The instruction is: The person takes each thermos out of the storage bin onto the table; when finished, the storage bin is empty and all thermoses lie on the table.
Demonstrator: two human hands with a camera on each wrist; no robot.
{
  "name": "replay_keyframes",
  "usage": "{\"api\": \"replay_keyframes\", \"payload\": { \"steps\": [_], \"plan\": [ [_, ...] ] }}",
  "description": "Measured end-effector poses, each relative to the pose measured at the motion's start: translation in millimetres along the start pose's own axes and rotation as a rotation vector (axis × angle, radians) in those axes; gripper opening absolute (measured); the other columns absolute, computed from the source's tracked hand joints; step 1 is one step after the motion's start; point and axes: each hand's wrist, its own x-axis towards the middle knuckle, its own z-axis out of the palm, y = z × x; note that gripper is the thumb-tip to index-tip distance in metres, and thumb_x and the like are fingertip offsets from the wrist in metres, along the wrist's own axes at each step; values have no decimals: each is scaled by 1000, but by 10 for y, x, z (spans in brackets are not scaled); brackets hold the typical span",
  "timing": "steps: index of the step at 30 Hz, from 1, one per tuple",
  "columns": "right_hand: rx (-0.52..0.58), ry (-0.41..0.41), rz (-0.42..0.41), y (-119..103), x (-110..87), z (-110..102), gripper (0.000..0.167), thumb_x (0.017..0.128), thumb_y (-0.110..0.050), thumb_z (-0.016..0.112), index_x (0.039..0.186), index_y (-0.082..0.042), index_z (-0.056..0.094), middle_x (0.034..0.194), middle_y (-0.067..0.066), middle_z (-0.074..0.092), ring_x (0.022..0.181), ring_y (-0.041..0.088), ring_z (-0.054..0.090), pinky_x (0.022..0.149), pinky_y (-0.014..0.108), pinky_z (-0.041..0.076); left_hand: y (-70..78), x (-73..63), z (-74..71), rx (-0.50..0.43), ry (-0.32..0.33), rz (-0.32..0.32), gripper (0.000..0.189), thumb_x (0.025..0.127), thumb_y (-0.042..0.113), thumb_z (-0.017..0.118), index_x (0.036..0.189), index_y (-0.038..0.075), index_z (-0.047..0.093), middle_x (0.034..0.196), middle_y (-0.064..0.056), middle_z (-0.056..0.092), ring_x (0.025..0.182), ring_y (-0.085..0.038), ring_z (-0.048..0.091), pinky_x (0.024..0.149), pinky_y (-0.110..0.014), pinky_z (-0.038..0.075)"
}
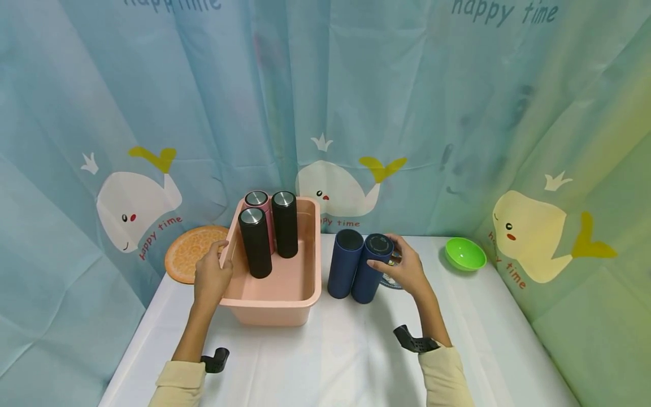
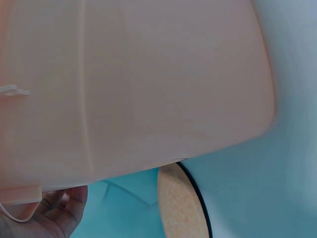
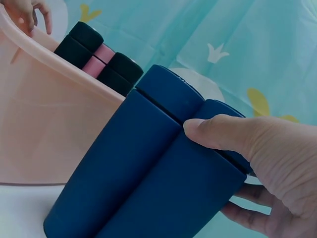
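My left hand (image 1: 212, 275) grips the left rim of a pink plastic bin (image 1: 269, 314). In the left wrist view, its fingers (image 2: 74, 206) curl at the bin's edge. Two black thermos bottles (image 1: 258, 249) (image 1: 286, 226) and a pink one (image 1: 256, 198) stand upright inside the bin, silver-topped. Right of the bin, two dark blue thermos bottles stand side by side on the table. My right hand (image 1: 407, 270) holds the right blue thermos (image 1: 367, 280) near its lid, thumb in front and fingers behind. The left blue thermos (image 3: 114, 158) touches it.
An orange-slice round mat (image 1: 183, 254) lies left of the bin. A green bowl (image 1: 465, 254) sits at the table's back right. Part of a patterned round item (image 1: 391, 282) shows behind the right hand. A blue whale-print curtain (image 1: 356, 113) hangs behind the white table (image 1: 305, 367).
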Motion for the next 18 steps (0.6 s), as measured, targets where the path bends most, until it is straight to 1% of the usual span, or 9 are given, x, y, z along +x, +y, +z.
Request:
{"api": "replay_keyframes", "payload": {
  "steps": [7, 13, 18],
  "plan": [
    [46, -18, 9, 19, -31, -18, 73, 81, -20, 79, 142, -5, 43, 130, 21, 56, 121, 38, 55, 99, 53, 47, 5, -8, -9, 4, 9, 7, 43, 90, 6, 58, 133, 7, 54, 113, -28, 66, 99, -44, 65, 78, -56, 51],
    [50, -18, 3, 34, -31, -13, 75, 81, -20, 80, 144, -6, 41, 132, 20, 55, 121, 37, 55, 97, 52, 48, 12, -8, -11, 1, -1, 9, 43, 90, 6, 57, 134, 6, 53, 117, -30, 64, 103, -46, 64, 80, -57, 50],
    [58, -18, 1, 23, -42, -18, 78, 81, -21, 79, 147, -8, 38, 133, 18, 54, 123, 35, 54, 98, 52, 48, 7, -7, -7, -1, -3, 6, 43, 91, 6, 57, 134, 6, 53, 116, -29, 65, 102, -45, 64, 79, -57, 50]
  ]
}}
